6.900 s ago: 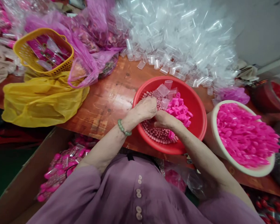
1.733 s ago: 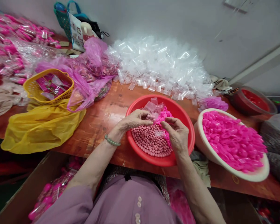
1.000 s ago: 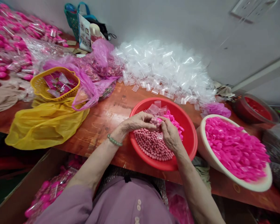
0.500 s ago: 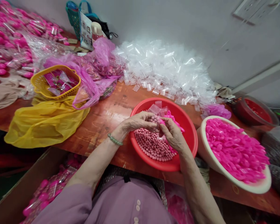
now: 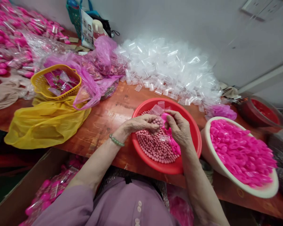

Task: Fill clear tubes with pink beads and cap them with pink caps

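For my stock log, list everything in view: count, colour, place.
basin: one, red, centre
beads: many, pink, basin
plastic pieces: many, hot pink, basin and tub
tub: one, cream, right
clear sleeves: many, colourless, back
basket: one, yellow, left
sack: one, yellow, before basket
bags: several, purple, left and right
wrapped items: many, pink, far left
table: one, reddish-brown, beneath
flask: one, cream-topped, back left
tote: one, teal, back left
left hand: one, bare, holding beads
right hand: one, bare, over basin
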The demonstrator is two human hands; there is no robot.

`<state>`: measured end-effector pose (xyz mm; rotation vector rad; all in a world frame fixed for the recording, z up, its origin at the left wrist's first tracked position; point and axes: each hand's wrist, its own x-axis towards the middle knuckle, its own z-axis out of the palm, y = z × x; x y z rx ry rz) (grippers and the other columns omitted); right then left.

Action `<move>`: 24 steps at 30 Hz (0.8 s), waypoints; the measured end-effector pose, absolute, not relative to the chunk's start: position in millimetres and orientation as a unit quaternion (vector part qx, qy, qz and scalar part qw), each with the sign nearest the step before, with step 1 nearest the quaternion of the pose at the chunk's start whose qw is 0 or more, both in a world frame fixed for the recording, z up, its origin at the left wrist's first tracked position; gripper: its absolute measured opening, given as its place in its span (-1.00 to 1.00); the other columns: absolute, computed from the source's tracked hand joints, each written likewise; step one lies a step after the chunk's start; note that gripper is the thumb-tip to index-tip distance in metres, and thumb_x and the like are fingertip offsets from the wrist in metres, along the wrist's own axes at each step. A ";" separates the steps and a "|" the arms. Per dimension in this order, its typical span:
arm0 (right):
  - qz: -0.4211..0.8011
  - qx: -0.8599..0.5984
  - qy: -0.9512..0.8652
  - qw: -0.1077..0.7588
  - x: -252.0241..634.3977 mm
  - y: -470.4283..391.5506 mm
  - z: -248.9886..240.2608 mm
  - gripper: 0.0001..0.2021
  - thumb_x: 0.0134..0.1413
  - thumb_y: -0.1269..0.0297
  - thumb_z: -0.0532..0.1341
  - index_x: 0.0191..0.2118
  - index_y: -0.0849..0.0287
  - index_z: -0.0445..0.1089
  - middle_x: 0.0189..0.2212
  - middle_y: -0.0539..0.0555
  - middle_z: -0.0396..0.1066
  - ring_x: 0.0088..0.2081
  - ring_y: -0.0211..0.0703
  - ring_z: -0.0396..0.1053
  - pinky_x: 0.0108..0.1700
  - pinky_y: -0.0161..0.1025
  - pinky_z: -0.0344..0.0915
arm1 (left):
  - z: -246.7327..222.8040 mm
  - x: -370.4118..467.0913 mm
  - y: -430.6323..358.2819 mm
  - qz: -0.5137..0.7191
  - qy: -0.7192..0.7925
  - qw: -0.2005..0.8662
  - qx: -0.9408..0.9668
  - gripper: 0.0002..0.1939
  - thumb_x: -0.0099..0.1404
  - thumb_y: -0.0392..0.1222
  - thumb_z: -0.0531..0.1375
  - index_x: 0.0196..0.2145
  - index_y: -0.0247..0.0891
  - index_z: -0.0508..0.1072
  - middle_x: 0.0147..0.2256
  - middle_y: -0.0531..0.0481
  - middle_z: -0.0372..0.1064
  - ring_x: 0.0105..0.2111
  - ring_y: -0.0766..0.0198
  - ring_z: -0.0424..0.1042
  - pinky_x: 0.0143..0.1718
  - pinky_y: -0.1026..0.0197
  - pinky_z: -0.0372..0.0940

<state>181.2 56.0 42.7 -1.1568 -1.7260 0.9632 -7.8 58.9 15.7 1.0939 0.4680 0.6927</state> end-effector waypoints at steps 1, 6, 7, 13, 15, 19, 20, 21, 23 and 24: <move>0.373 -0.460 -0.693 0.411 179.7 56.7 42.7 -0.75 0.20 0.07 0.20 -0.12 0.12 0.42 -0.58 -0.11 0.30 -0.56 -0.29 0.24 -0.45 -0.29 0.24 | 15.8 -7.8 58.9 0.319 0.216 0.772 0.506 -0.63 0.16 -0.04 0.38 -0.23 -0.35 0.40 -0.38 0.03 0.38 -0.43 0.40 0.39 -0.33 0.27 0.31; 0.329 -0.466 -0.728 0.379 182.2 57.0 42.9 -0.77 0.21 0.15 0.19 -0.13 0.15 0.47 -0.48 -0.03 0.40 -0.54 -0.30 0.28 -0.46 -0.30 0.25 | 16.9 -8.0 58.4 0.322 0.218 0.767 0.510 -0.64 0.17 -0.05 0.37 -0.24 -0.35 0.38 -0.38 0.04 0.37 -0.42 0.40 0.38 -0.32 0.26 0.30; 0.315 -0.467 -0.740 0.368 184.5 55.9 44.2 -0.77 0.21 0.16 0.19 -0.13 0.15 0.48 -0.46 -0.02 0.42 -0.53 -0.30 0.29 -0.45 -0.30 0.26 | 17.1 -8.0 58.3 0.324 0.218 0.766 0.510 -0.64 0.17 -0.05 0.36 -0.24 -0.35 0.38 -0.39 0.05 0.36 -0.42 0.41 0.37 -0.32 0.26 0.30; 0.262 -0.481 -0.760 0.350 202.3 46.9 54.0 -0.74 0.23 0.12 0.20 -0.13 0.15 0.52 -0.36 0.06 0.51 -0.49 -0.27 0.36 -0.40 -0.27 0.34 | 17.4 -8.0 58.0 0.348 0.216 0.766 0.496 -0.65 0.17 -0.04 0.37 -0.30 -0.34 0.36 -0.41 0.06 0.35 -0.42 0.42 0.37 -0.31 0.28 0.31; 0.276 -0.491 -0.748 0.352 207.1 45.8 53.8 -0.73 0.22 0.09 0.21 -0.13 0.14 0.53 -0.36 0.05 0.52 -0.49 -0.24 0.39 -0.39 -0.25 0.37 | 17.5 -8.3 57.7 0.366 0.209 0.769 0.481 -0.63 0.15 -0.05 0.39 -0.30 -0.34 0.37 -0.40 0.04 0.37 -0.41 0.40 0.40 -0.31 0.27 0.32; 0.292 -0.503 -0.715 0.388 206.5 47.2 52.2 -0.73 0.15 0.07 0.26 -0.17 0.12 0.55 -0.32 0.07 0.57 -0.34 -0.13 0.49 -0.22 -0.14 0.45 | 18.0 -8.7 57.7 0.367 0.199 0.775 0.474 -0.64 0.09 -0.14 0.43 -0.29 -0.37 0.40 -0.39 0.03 0.39 -0.39 0.39 0.43 -0.30 0.27 0.34; 0.295 -0.504 -0.701 0.410 203.2 47.6 52.5 -0.74 0.15 0.07 0.27 -0.16 0.12 0.55 -0.29 0.08 0.58 -0.29 -0.10 0.51 -0.16 -0.11 0.46 | 17.9 -8.6 58.0 0.367 0.201 0.777 0.471 -0.63 0.07 -0.16 0.45 -0.28 -0.37 0.40 -0.38 0.02 0.40 -0.39 0.38 0.44 -0.29 0.26 0.35; 0.296 -0.505 -0.686 0.433 198.6 47.8 52.8 -0.74 0.15 0.08 0.27 -0.16 0.12 0.55 -0.27 0.08 0.58 -0.25 -0.09 0.51 -0.11 -0.09 0.46 | 17.7 -8.5 58.4 0.367 0.203 0.778 0.468 -0.61 0.05 -0.18 0.46 -0.27 -0.38 0.40 -0.37 0.01 0.41 -0.38 0.36 0.45 -0.28 0.26 0.36; 0.303 -0.503 -0.664 0.464 186.7 48.0 53.4 -0.76 0.17 0.11 0.26 -0.14 0.11 0.55 -0.23 0.08 0.59 -0.18 -0.07 0.52 -0.02 -0.06 0.44 | 16.7 -8.0 59.3 0.368 0.206 0.779 0.463 -0.58 0.03 -0.19 0.47 -0.23 -0.38 0.41 -0.35 -0.01 0.44 -0.35 0.34 0.48 -0.25 0.23 0.39; 0.309 -0.501 -0.657 0.471 180.3 48.0 53.3 -0.77 0.18 0.13 0.26 -0.14 0.11 0.55 -0.21 0.08 0.59 -0.16 -0.07 0.52 0.00 -0.06 0.43 | 15.9 -7.7 59.8 0.370 0.205 0.781 0.460 -0.57 0.02 -0.19 0.47 -0.22 -0.38 0.41 -0.34 -0.02 0.44 -0.34 0.32 0.49 -0.23 0.22 0.39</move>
